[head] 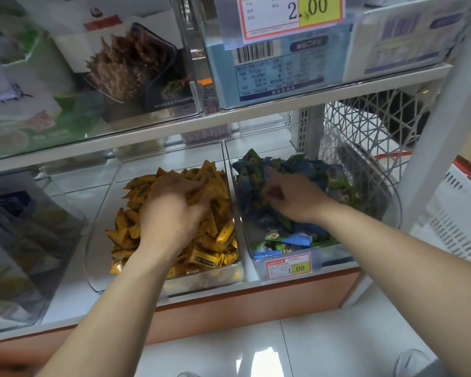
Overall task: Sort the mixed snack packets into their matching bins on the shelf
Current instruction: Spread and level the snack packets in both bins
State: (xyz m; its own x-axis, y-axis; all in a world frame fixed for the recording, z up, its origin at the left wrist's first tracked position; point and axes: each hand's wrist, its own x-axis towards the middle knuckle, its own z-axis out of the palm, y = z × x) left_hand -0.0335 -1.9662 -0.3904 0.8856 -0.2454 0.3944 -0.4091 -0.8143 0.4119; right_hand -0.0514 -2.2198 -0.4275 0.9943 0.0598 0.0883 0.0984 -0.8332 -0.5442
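Two clear plastic bins stand side by side on the lower shelf. The left bin (101, 235) is heaped with orange-yellow snack packets (218, 235). The right bin (392, 202) holds blue and green packets (256, 191). My left hand (174, 210) lies on the orange pile, fingers curled round some orange packets. My right hand (294, 197) reaches into the right bin, its fingertips pinching a packet that motion blur makes hard to identify.
A price tag reading 1.00 (288, 266) hangs on the right bin's front. The upper shelf (229, 118) sits low over the bins. A white lattice basket (370, 123) stands at the right, a clear bin of bags (25, 240) at the left.
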